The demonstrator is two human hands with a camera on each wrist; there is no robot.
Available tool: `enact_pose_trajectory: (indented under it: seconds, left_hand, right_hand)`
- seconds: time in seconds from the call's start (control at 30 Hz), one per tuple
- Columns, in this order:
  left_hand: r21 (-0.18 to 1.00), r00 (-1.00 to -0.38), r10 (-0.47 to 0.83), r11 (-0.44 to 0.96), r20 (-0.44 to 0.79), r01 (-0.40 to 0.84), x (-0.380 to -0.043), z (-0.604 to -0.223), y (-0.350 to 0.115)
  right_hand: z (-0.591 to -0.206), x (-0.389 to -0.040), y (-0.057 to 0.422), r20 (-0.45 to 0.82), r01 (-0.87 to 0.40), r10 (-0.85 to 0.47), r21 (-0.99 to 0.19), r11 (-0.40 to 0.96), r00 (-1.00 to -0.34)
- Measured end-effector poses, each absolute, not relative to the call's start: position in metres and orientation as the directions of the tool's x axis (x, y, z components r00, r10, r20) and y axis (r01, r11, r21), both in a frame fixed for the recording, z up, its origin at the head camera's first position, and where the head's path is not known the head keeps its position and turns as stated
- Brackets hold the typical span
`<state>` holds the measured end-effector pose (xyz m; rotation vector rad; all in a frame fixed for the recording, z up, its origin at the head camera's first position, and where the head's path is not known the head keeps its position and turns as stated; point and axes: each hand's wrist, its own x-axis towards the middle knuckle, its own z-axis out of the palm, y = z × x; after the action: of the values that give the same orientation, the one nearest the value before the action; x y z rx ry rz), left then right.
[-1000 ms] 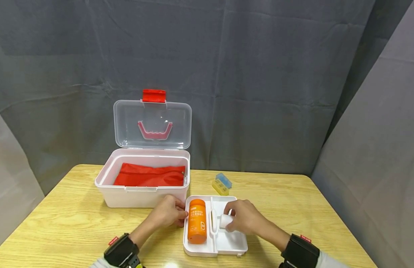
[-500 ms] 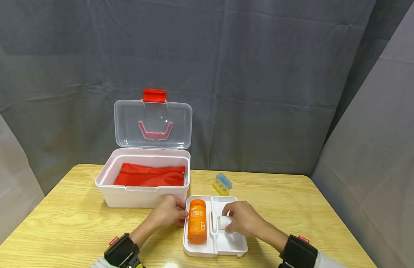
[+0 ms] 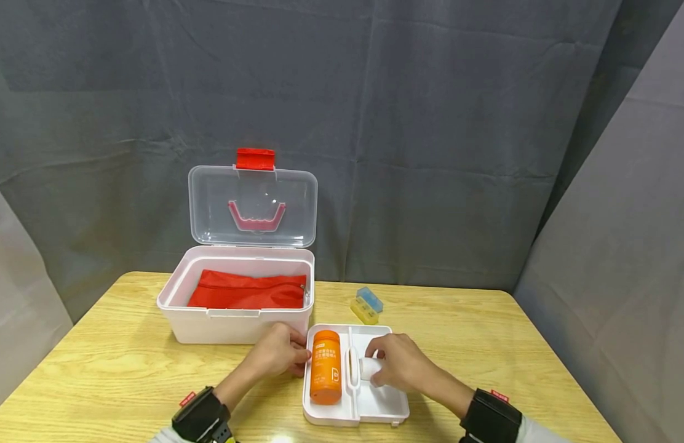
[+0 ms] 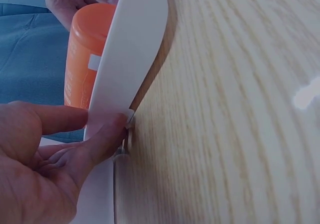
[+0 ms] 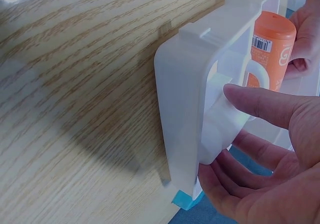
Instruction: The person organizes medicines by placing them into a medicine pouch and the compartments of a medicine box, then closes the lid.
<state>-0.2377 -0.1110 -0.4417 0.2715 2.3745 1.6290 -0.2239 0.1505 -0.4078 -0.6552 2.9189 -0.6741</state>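
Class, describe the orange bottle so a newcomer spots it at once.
On the wooden table, find the white tray by the open box's right front corner. The orange bottle lies in the tray's left compartment. Bright orange with white lettering, it stands out from the white container in the right hand.

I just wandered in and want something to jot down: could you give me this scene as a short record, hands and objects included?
Left hand: touching the left edge of the white tray
Right hand: gripping a small white container at the tray's right compartment
Orange bottle: lying in the tray's left compartment
Box: behind and left of the tray, clear lid raised
Red pouch: inside the box
Yellow-and-blue case: on the table, behind the tray
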Motion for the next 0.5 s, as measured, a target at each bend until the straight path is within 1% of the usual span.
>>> enact_pose_trajectory:
  seconds: [0.5]
  left_hand:
    - [0.93,-0.953,0.284,0.368,-0.101,0.011,-0.2397,-0.4431,-0.1115]
  right_hand:
    - [-0.4085,-0.225,0.1501,0.021,-0.396,-0.432,-0.438,0.807,-0.902]
